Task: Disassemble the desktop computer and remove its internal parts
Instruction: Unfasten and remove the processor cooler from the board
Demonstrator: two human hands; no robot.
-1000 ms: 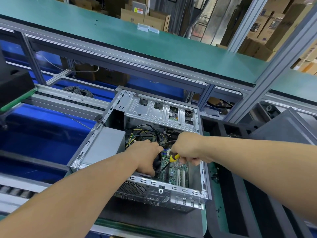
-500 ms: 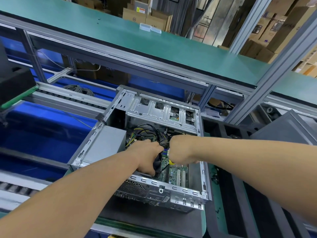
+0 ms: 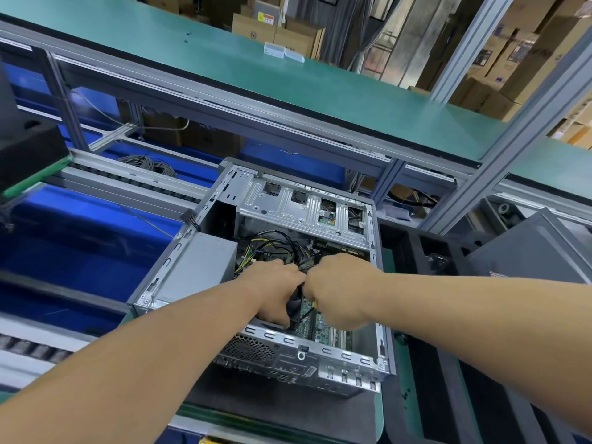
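Head view, left hand gripping fan

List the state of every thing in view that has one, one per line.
Computer case: side open, lying flat on the bench.
Power supply: mounted in the case.
Cable bundle: loose inside the case.
Left hand: inside the case, gripping a black part.
Right hand: fist closed, contents hidden.

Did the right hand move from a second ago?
Yes. The right hand slid left inside the computer case, away from its right wall, toward the left hand.
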